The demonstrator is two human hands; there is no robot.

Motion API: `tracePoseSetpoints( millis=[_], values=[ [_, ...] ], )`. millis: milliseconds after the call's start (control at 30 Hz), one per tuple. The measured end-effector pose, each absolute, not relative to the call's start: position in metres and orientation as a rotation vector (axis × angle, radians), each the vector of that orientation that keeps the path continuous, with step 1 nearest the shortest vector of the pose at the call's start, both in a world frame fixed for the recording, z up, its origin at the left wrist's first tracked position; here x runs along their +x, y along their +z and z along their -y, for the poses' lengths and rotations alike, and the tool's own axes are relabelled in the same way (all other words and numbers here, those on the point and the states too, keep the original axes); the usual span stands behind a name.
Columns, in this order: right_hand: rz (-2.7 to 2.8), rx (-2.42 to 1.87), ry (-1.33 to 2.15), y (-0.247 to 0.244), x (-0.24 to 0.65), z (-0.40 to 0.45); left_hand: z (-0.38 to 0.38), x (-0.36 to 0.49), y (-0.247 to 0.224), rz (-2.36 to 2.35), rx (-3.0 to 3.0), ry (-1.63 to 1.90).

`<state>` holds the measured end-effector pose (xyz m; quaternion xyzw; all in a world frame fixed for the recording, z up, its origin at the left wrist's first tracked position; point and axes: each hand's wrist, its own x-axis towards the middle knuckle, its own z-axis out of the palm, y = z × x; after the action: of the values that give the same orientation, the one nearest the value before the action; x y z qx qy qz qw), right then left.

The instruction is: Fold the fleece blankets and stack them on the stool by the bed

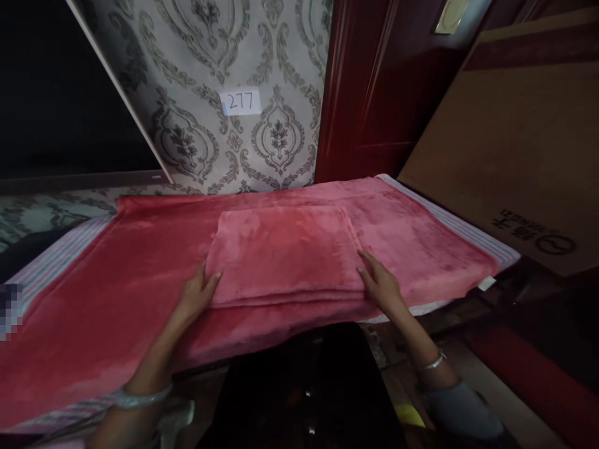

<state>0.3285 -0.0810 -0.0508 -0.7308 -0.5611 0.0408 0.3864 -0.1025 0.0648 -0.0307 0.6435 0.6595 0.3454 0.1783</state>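
Note:
A folded pink plush cloth (285, 249), stacked in several layers, lies flat on a larger pink plush blanket (140, 274). At its left edge is my left hand (199, 290), thumb on top and the other fingers partly hidden along the side. My right hand (380, 280) grips the right edge in the same way, near the front corner. Both hands are closed on the folded cloth, which looks level. Its front edge shows the fold lines facing me.
Striped fabric (449, 218) shows beneath the blanket's borders. A large cardboard box (519, 137) leans at the right by a dark red door (369, 93). A dark screen (70, 93) stands at the left. On the patterned wall is a paper label (240, 101) reading 277.

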Motion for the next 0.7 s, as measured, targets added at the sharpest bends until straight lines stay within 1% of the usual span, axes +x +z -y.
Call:
tracePoseSetpoints(
  millis=[100,200,333,400,467,533,600,700],
  values=[
    [1.4,-1.813,0.06,-0.054,0.321,0.082,-0.05,-0.097,-0.024,-1.827,1.917,0.878],
    [1.371,-1.759,0.06,-0.06,0.322,0.085,-0.045,-0.098,-0.024,-1.911,1.905,0.858],
    [1.433,-1.734,0.033,-0.061,0.332,0.087,-0.048,-0.109,-0.019,-1.912,1.985,0.835],
    [1.488,-1.76,-0.058,-0.049,0.332,0.082,-0.05,-0.105,-0.005,-1.973,2.098,0.858],
    [1.543,-1.746,-0.187,-0.026,0.324,0.069,-0.049,-0.087,0.013,-1.984,2.307,0.943],
    [1.629,-1.691,-0.27,0.001,0.304,0.05,-0.047,-0.055,0.032,-1.833,2.548,0.992],
    [1.774,-1.678,-0.272,0.024,0.277,0.032,-0.043,-0.019,0.042,-1.55,2.754,0.831],
    [1.975,-1.786,-0.163,0.033,0.24,0.015,-0.038,0.022,0.037,-1.393,2.871,0.551]
  ],
)
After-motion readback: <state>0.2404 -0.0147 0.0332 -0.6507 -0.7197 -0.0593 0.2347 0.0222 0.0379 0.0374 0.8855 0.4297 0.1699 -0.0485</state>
